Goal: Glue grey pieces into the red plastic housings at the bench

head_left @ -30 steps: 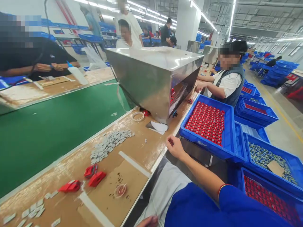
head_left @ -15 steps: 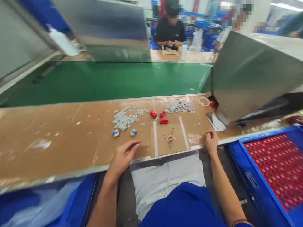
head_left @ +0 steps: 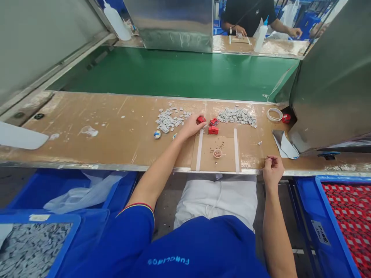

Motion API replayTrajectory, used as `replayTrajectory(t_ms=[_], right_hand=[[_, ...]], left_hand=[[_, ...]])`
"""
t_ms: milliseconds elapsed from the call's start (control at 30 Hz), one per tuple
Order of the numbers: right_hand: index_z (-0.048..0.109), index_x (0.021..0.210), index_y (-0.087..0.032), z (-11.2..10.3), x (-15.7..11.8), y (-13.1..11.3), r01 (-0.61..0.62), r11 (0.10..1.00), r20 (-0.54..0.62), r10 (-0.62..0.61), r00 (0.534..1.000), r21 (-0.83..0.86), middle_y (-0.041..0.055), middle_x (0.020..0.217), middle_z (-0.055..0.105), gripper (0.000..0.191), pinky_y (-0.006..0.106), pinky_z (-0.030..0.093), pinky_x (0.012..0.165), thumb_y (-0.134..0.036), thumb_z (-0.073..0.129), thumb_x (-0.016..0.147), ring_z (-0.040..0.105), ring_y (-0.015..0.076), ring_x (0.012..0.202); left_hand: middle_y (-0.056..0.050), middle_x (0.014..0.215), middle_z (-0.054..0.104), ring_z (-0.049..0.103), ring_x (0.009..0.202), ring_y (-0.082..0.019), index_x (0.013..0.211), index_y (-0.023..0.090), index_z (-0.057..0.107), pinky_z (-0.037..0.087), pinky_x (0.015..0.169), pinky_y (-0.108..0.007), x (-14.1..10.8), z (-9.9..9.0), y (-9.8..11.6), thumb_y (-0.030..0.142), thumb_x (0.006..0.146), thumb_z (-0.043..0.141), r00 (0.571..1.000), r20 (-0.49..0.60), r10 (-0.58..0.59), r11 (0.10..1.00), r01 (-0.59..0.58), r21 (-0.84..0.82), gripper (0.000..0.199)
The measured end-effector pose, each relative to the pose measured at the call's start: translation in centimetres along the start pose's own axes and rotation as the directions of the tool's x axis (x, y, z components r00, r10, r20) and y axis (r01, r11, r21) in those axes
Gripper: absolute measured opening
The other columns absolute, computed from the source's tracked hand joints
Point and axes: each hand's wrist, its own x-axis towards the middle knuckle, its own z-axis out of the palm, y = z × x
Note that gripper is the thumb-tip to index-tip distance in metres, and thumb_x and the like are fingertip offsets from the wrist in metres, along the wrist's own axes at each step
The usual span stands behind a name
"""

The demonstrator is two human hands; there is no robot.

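My left hand [head_left: 191,126] reaches across the bench, thumb and fingers closed around a small red plastic block [head_left: 201,119]. Beside it sit two more pieces, a red block with a grey part [head_left: 214,122] and another red block [head_left: 213,131]. My right hand [head_left: 273,170] rests at the bench's front edge with its fingertips pinched; whatever is between them is too small to make out. Between the hands, a small round cup [head_left: 217,153] with a thin stick in it stands on a cardboard sheet [head_left: 228,164], amid tiny dark bits.
Grey flat pieces lie in a left pile [head_left: 168,120] and a right pile [head_left: 237,116]. A tape roll [head_left: 274,114] is at the right. Beyond the bench runs a green belt [head_left: 174,73]. A blue crate [head_left: 319,193] holds red parts; a co-worker sits opposite.
My left hand has moved forward and right from the bench edge and closed on a red block. My right hand stays near the edge, still pinched. The view has tilted downward.
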Motion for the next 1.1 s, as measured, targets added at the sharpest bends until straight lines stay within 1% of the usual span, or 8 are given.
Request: replayTrajectory(t_ms=[67,167,233,333,467,600,900,1100], right_hand=[[0.064,0.091,-0.018,-0.1,-0.2,-0.1,0.0,1.0,-0.008,0.0,1.0,-0.007,0.0058,0.079,0.068,0.029,0.032,0.049,0.066,-0.046,0.058,0.084,0.063,0.0193,0.068],[0.065,0.092,-0.018,-0.1,-0.3,-0.2,-0.002,1.0,-0.025,0.002,1.0,-0.022,0.0052,0.079,0.068,0.028,0.032,0.05,0.067,-0.045,0.06,0.085,0.064,0.0193,0.069],[0.065,0.092,-0.018,-0.1,-0.2,-0.3,0.001,0.999,-0.042,-0.002,0.999,-0.035,0.0048,0.079,0.067,0.029,0.033,0.051,0.068,-0.045,0.061,0.084,0.064,0.0194,0.069],[0.064,0.091,-0.018,-0.1,-0.5,-0.8,0.039,0.999,-0.064,-0.041,0.997,-0.032,0.0041,0.078,0.067,0.031,0.034,0.052,0.067,-0.048,0.064,0.084,0.065,0.0193,0.067],[0.069,0.107,-0.019,0.4,-2.7,-3.7,0.123,0.99,0.219,-0.136,0.966,0.075,0.0053,0.086,0.071,0.031,0.032,0.055,0.067,-0.045,0.068,0.091,0.068,0.0184,0.072],[0.07,0.127,-0.022,3.0,-4.8,-7.8,0.207,0.964,0.551,-0.265,0.791,0.167,0.0059,0.095,0.073,0.036,0.031,0.055,0.065,-0.037,0.072,0.094,0.064,0.0157,0.07],[0.079,0.098,-0.024,7.2,-4.6,-10.5,0.369,0.884,0.53,-0.467,0.708,0.286,0.0028,0.088,0.071,0.013,0.028,0.05,0.06,-0.024,0.066,0.1,0.06,0.014,0.068],[0.074,0.09,-0.024,8.1,-4.2,-10.7,0.428,0.857,0.387,-0.513,0.766,0.286,0.0024,0.085,0.07,0.011,0.03,0.051,0.063,-0.026,0.068,0.1,0.064,0.0157,0.074]], left_hand=[[-0.008,0.102,0.075,0.072,0.088,-0.021,0.103,0.018,0.064,0.06,0.085,-0.037,-2.1,-0.4,-0.3,0.039,0.091,0.072,0.999,-0.017,-0.044,0.951,0.037,-0.305,0.026],[-0.006,0.096,0.077,0.072,0.071,-0.015,0.109,0.02,0.061,0.058,0.066,-0.027,-6.2,-0.6,0.2,0.065,0.09,0.071,0.987,0.006,-0.159,0.57,0.097,-0.816,0.05],[-0.005,0.09,0.079,0.07,0.064,-0.013,0.114,0.021,0.061,0.054,0.058,-0.023,-8.8,-0.3,0.9,0.07,0.089,0.071,0.973,0.06,-0.222,0.351,0.137,-0.926,0.056],[-0.004,0.089,0.08,0.069,0.058,-0.01,0.113,0.021,0.062,0.052,0.053,-0.018,-12.0,0.5,1.6,0.069,0.083,0.079,0.96,0.129,-0.247,0.19,0.179,-0.965,0.06],[-0.006,0.102,0.082,0.078,0.067,-0.013,0.115,0.021,0.059,0.06,0.064,-0.019,-15.1,2.1,1.6,0.058,0.073,0.093,0.964,0.205,-0.171,0.194,0.238,-0.952,0.065],[-0.008,0.107,0.083,0.078,0.062,-0.015,0.112,0.022,0.056,0.06,0.056,-0.021,-17.2,4.1,1.2,0.054,0.078,0.091,0.959,0.269,-0.085,0.26,0.282,-0.924,0.059],[-0.011,0.106,0.084,0.078,0.083,-0.018,0.111,0.02,0.075,0.063,0.07,-0.026,-17.6,5.1,-0.2,0.04,0.076,0.094,0.984,0.166,-0.064,0.473,0.177,-0.863,0.045],[-0.011,0.109,0.084,0.076,0.076,-0.015,0.113,0.019,0.075,0.063,0.065,-0.025,-17.6,4.8,0.0,0.039,0.079,0.093,0.979,0.196,-0.063,0.452,0.203,-0.868,0.043]])
